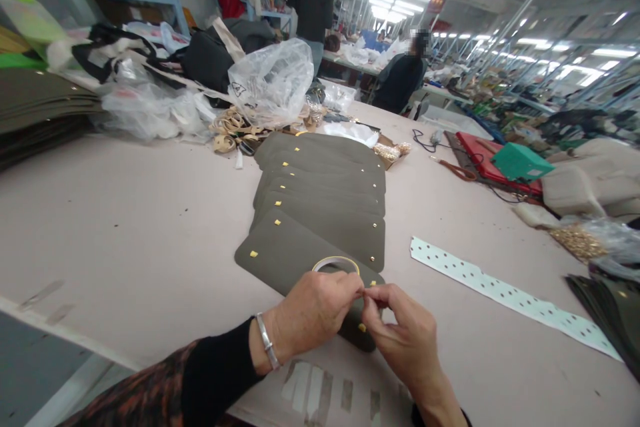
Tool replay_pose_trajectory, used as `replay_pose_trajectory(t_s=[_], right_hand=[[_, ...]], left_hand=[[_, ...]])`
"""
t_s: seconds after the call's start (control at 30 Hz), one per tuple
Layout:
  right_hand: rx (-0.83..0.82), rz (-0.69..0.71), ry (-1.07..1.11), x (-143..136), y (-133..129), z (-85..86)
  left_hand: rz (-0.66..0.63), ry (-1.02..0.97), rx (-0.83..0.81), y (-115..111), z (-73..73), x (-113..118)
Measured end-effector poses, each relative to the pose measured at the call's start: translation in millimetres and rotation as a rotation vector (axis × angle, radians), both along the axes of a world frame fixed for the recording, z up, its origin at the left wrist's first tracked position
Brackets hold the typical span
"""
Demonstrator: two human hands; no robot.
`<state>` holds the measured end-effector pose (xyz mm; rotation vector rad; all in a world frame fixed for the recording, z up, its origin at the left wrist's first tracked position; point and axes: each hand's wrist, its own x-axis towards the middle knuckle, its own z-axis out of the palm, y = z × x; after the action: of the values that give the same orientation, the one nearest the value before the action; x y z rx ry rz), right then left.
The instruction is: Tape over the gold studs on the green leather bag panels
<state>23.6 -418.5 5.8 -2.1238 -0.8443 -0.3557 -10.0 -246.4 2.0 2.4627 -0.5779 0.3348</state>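
My left hand is closed on a narrow roll of tape with a yellow edge. Thumb and forefinger of my right hand are pinched together, touching the left fingertips; whatever lies between them is too small to make out. Both hands are above the nearest olive-green panel, which lies aslant and carries small yellow tabs near its corners. Behind it, more olive panels overlap in a row going away from me, with yellow tabs on the left and small metal studs on the right.
A white strip with dark dots lies to the right. Dark panels are stacked at the far left and right edge. Plastic bags, tan straps and a green box stand farther back. Two people are beyond the table.
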Motion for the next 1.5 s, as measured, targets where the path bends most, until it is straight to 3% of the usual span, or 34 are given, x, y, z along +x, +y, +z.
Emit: replay_pose_trajectory(t_s=[0.1, 0.2, 0.37, 0.47, 0.73, 0.9, 1.03, 1.1, 1.17, 1.3, 1.4, 1.5], right_hand=[[0.176, -0.092, 0.449, 6, 3, -0.2], [0.306, -0.184, 0.708, 27, -2, -7.2], [0.229, -0.253, 0.892, 70, -22, -28.4], [0.075, -0.230, 0.830, 82, -26, -33.0], [-0.348, -0.196, 0.478, 89, -12, -22.6], [-0.499, -0.185, 0.387, 94, -8, -18.9], [-0.495, -0.224, 0.277, 95, -18, -17.0], [-0.452, -0.153, 0.134, 94, -26, -15.1], [-0.445, 0.006, -0.025, 93, -31, -13.5], [-0.584, 0.248, -0.261, 95, -29, -13.0], [-0.690, 0.275, -0.286, 99, -21, -12.4], [-0.766, 0.195, -0.129, 106, -9, -8.6]], left_hand=[[0.013, -0.106, -0.013, -6, 0.4, 5], [0.023, -0.176, -0.011, -10, -1.2, 9], [0.099, -0.084, 0.267, -6, -12.7, 18], [0.075, -0.005, 0.369, -2, -18.7, 23], [0.051, 0.031, 0.333, -2, -20.8, 22], [0.054, 0.039, 0.310, -1, -22.4, 24], [0.061, 0.049, 0.302, 0, -20.7, 24], [0.058, 0.053, 0.297, 0, -19.2, 23], [0.056, 0.056, 0.295, 0, -18.2, 23], [0.064, 0.056, 0.286, 0, -18.3, 23], [0.063, 0.061, 0.280, 1, -19.0, 24], [0.057, 0.069, 0.272, 1, -19.5, 24]])
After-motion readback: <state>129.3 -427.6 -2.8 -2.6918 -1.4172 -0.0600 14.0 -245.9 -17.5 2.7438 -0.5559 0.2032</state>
